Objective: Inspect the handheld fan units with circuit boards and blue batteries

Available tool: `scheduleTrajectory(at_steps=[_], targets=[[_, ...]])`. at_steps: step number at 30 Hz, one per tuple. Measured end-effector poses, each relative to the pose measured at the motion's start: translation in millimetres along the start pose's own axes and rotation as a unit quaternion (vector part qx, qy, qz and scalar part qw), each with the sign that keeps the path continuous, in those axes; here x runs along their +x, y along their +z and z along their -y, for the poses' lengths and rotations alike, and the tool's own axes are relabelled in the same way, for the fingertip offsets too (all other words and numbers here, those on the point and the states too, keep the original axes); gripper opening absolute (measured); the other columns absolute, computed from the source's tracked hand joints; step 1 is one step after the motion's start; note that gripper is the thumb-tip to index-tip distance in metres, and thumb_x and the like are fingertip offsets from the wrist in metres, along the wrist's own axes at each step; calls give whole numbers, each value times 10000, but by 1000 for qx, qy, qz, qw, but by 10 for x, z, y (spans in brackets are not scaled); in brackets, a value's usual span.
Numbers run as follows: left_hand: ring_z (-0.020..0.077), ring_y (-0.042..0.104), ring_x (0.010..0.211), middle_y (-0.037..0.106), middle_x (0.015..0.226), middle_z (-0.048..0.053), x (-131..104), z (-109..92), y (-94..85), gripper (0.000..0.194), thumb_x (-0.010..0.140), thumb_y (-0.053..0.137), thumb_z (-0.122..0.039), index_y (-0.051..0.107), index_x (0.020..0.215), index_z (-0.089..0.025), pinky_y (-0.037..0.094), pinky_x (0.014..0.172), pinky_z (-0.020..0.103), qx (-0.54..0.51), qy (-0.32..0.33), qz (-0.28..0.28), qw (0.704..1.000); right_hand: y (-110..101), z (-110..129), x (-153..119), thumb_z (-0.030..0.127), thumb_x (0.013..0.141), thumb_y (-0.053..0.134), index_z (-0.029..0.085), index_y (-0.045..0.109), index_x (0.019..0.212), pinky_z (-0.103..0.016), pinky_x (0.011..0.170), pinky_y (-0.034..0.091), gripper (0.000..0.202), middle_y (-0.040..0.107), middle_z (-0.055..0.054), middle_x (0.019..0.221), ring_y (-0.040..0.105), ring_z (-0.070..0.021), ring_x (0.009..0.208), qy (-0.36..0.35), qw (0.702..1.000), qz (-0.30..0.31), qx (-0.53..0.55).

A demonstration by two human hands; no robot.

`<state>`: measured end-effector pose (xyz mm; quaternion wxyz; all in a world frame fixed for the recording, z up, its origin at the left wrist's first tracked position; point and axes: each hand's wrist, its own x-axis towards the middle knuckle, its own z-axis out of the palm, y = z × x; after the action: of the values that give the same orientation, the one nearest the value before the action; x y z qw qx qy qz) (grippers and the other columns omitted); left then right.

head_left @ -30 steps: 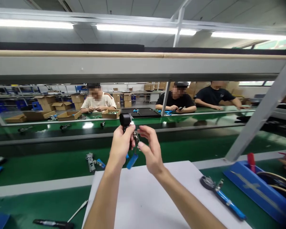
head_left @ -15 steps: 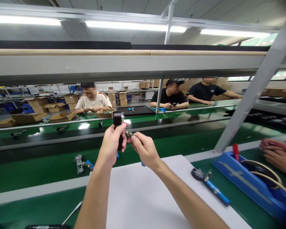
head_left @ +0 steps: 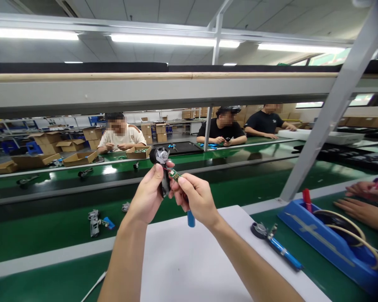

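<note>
My left hand [head_left: 145,197] is closed around a narrow black housing [head_left: 165,186], held upright above the white sheet [head_left: 189,256]. At its top is a round black and silver head [head_left: 160,156]. My right hand [head_left: 200,197] pinches a small green circuit board [head_left: 175,175] close beside the housing. A thin wire seems to run between board and head. Below my right hand a blue cylinder [head_left: 191,219] sticks out; its upper end is hidden by the fingers. A similar assembly with a blue cylindrical body [head_left: 283,251] lies on the sheet's right side.
On the green belt at left lie a silver part with a blue piece [head_left: 95,222] and a small round part [head_left: 125,206]. A blue holder [head_left: 318,247] with a red pen and cable stands right, near a co-worker's hands [head_left: 362,203]. A slanted post [head_left: 327,113] rises behind; several people sit opposite.
The housing has turned so its silver head face shows, and the circuit board has tilted more into view. More of the blue cylinder now shows. The camera has shifted slightly.
</note>
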<state>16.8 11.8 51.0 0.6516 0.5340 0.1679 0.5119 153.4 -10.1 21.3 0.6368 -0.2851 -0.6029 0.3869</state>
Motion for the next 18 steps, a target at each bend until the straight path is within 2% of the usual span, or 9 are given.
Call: scheduleTrajectory(at_steps=[6,10,18], targets=[[124,540,691,571,816,26,20,21,-38,232,972,553,-339,594,1116,-161,474,599,228,-9,-23,10,1000,-6,-10,45,457,912,561,156,592,741,-147,293,288,347,575,27,472,431,-63,308,35,998,-9,50],[144,585,782,601,834,41,41,17,-71,296,963,575,-357,619,1168,-148,490,684,236,7,-12,14,1000,-6,28,31,461,910,561,154,586,732,-140,292,277,356,570,30,461,425,-59,293,39,998,-12,49],[175,634,656,645,777,30,44,9,-62,455,905,661,-417,586,1265,-149,492,687,310,23,2,44,999,-12,76,14,448,905,563,161,570,715,-138,289,277,345,569,31,449,427,-62,286,44,998,-11,48]])
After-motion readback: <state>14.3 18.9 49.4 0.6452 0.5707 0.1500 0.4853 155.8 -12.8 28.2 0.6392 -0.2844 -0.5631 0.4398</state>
